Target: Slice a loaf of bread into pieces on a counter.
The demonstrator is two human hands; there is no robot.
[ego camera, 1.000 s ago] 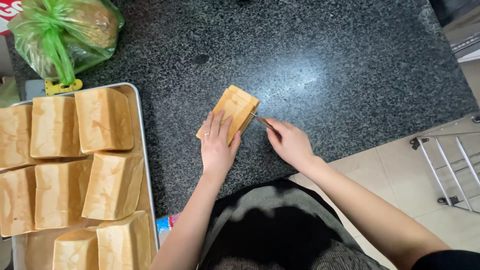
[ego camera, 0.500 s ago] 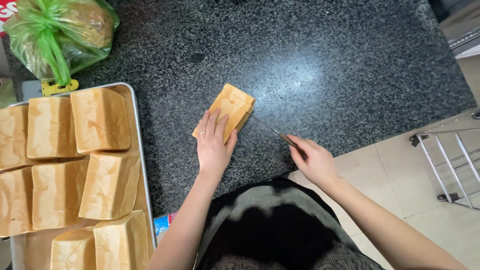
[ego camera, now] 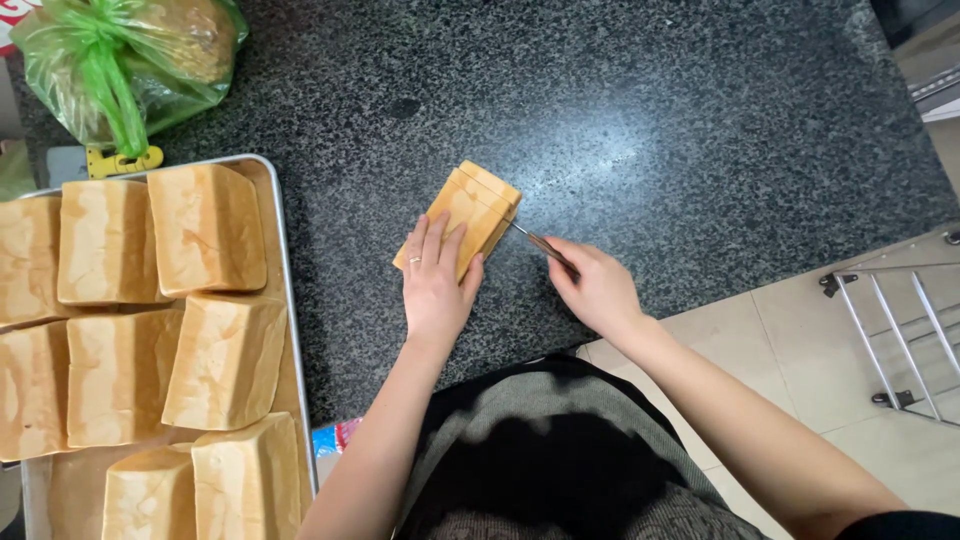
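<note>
Countertop (ego camera: 650,110) of dark speckled stone fills most of the view; its near edge meets a pale tiled floor (ego camera: 800,350) at lower right, where a metal rack (ego camera: 900,330) stands. Bread loaf (ego camera: 470,205), golden and block-shaped, lies near the counter's centre. Left hand (ego camera: 437,280) rests flat on the loaf's near end, fingers spread. Right hand (ego camera: 598,288) is closed around the handle of a knife (ego camera: 535,240), whose blade enters the loaf's right side. Metal tray (ego camera: 283,300) at left carries further loaves (ego camera: 205,225). Green plastic bag (ego camera: 120,55) sits at upper left.
</note>
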